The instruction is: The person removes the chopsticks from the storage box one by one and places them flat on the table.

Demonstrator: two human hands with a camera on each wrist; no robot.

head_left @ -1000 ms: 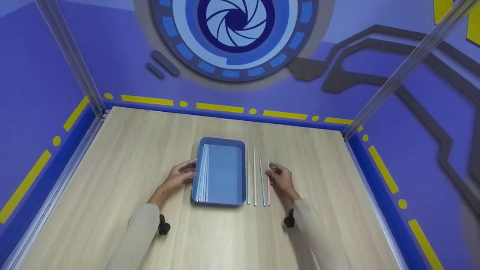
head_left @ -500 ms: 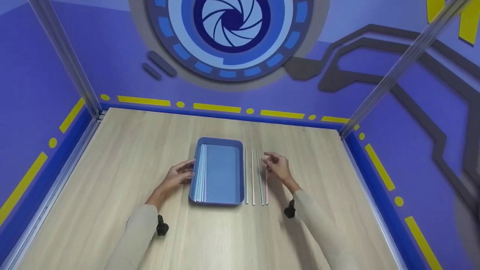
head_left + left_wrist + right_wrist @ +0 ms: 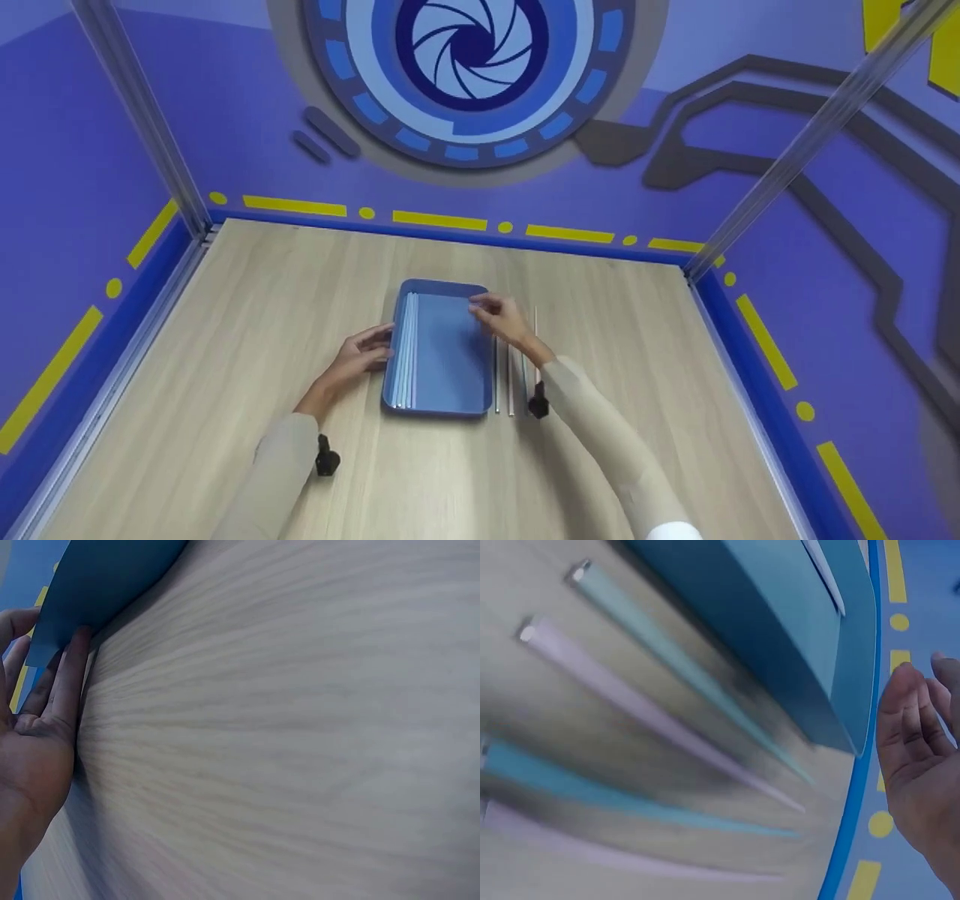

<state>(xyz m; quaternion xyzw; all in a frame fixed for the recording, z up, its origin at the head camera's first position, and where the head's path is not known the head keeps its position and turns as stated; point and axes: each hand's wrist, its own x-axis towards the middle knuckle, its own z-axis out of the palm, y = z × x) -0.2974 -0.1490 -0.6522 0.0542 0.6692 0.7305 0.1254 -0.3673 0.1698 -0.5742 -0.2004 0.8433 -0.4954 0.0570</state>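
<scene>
A blue rectangular tray (image 3: 450, 367) rests on the table, with several pale chopsticks (image 3: 406, 352) lined up along its inner left side. My left hand (image 3: 361, 352) touches the tray's left wall; in the left wrist view its fingers (image 3: 71, 675) stretch straight against the outside of the wall. Over the tray's back right rim hovers my right hand (image 3: 506, 321), fingers loosely bent and nothing held. Right of the tray lie several separate chopsticks, partly covered by my right arm: mint (image 3: 660, 660), blue (image 3: 630, 799) and pale pink (image 3: 645, 716), with silvery ends.
The wood-grain table (image 3: 300, 270) is bordered by blue-purple panels (image 3: 247, 112) with yellow markings. Metal posts (image 3: 142, 120) stand at the back corners. Black wrist-worn devices (image 3: 327, 457) sit at both sleeves.
My right hand has left the outermost chopstick and moved left, over the tray's right rim. My left hand has stayed at the tray, and the chopsticks lie where they were.
</scene>
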